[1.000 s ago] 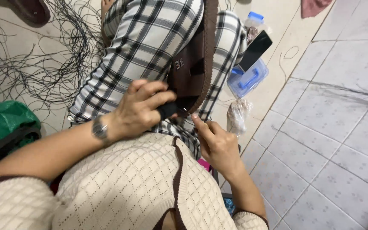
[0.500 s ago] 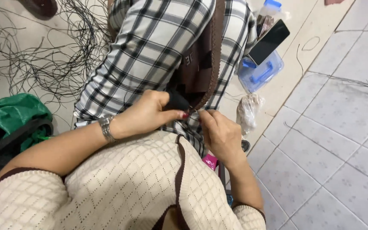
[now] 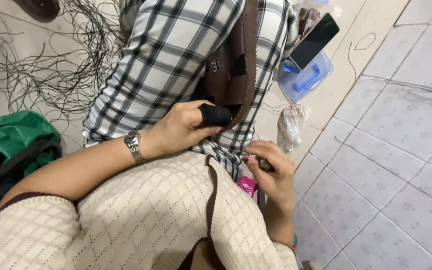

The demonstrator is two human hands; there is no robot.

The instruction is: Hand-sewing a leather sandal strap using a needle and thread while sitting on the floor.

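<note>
Left hand [image 3: 183, 131], black sleeve on thumb, pinches the brown leather piece [image 3: 233, 70] over the plaid lap. Right hand [image 3: 271, 170] clenches a small dark tool [image 3: 265, 164], nearer right.

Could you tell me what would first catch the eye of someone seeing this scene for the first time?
Most striking is the brown leather piece lying on the checked trousers at top centre, with the left hand, its thumb in a black cover, pressed against its lower end. The right hand pinches a small dark thing just below and to the right. A tangle of black threads spreads over the floor at upper left, and a dark phone rests on a blue box at upper right.
</note>
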